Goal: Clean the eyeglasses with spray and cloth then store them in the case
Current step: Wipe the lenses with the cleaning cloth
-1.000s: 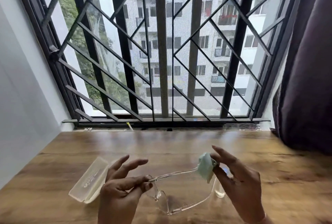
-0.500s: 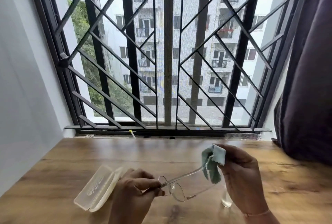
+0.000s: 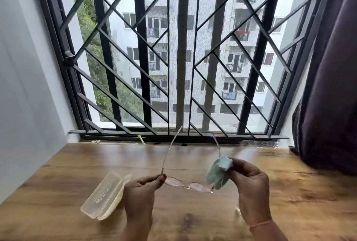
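Between the hands: eyeglasses (image 3: pixel 188 183), held above the wooden tabletop (image 3: pixel 193 155), lenses toward the person, both temples open and pointing away toward the window.
Left hand (image 3: pixel 144 184): pinched on the frame's left end, at the hinge where the temple starts.
Right hand (image 3: pixel 249 180): clenched around a pale green cloth (image 3: pixel 218 173), which wraps the frame's right end and the base of that temple.
Handling: thin-rimmed and light by the look of it; the wire temples would probably flex or bend if squeezed, and the lenses smear if touched bare, so the hinge ends and the cloth-covered side seem the safe places to grip.
Cloth: soft and crumpled, likely to slip off if the pinch loosens.
Case (image 3: pixel 105 196): translucent, lying on the table just left of the left hand, within easy reach; whether its lid is open is hard to tell.
Under the right hand: a small clear object, mostly hidden, perhaps the spray bottle.
Room: bare tabletop ahead of and beside both hands; window grille (image 3: pixel 179 57) beyond the temple tips, curtain (image 3: pixel 328 86) far right, both well apart.
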`<state>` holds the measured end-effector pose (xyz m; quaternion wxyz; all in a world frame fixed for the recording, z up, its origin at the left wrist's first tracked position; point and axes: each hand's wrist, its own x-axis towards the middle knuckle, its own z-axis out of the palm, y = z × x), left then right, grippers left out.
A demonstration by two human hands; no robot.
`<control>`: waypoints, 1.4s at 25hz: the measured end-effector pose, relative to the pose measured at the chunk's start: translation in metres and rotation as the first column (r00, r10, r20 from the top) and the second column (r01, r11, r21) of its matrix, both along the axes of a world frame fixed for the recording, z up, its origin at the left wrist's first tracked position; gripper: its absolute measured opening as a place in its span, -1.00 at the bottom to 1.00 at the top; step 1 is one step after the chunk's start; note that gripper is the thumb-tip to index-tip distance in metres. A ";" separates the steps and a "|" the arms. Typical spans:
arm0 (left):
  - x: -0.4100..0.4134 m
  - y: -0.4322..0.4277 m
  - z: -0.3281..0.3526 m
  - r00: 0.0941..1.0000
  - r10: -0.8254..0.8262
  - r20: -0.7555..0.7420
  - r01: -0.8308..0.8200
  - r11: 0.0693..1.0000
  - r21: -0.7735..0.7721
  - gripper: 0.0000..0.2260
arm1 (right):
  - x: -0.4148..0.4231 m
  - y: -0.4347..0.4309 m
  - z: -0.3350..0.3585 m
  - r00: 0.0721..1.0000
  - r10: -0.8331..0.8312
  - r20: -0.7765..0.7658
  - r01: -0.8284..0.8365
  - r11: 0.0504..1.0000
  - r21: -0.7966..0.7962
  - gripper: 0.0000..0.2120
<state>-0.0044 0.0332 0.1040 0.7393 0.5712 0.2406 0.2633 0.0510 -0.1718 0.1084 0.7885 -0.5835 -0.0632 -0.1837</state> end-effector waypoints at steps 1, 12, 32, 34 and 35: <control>0.002 0.001 -0.002 1.000 -0.007 -0.021 0.006 0.999 -0.046 -0.88 | 0.000 0.002 -0.004 1.000 -0.017 0.008 0.018 0.998 -0.067 -0.53; 0.010 0.005 -0.015 0.976 -0.209 -0.058 0.184 0.941 -0.283 -0.91 | 0.000 0.000 -0.030 0.976 0.030 -0.214 -0.052 0.994 -0.096 -0.71; 0.010 0.016 -0.026 0.974 -0.152 0.169 -0.012 0.708 0.706 -0.73 | -0.001 -0.011 -0.016 0.690 0.430 -0.582 -0.116 0.859 0.498 -0.76; 0.012 0.011 -0.032 0.977 -0.091 0.194 -0.076 0.701 0.709 -0.75 | 0.002 -0.010 -0.021 0.776 0.284 -0.564 -0.099 0.937 0.335 -0.78; 0.013 0.010 -0.035 0.977 -0.065 0.203 -0.100 0.703 0.704 -0.76 | 0.002 -0.011 -0.024 0.834 0.149 -0.531 -0.069 0.983 0.168 -0.79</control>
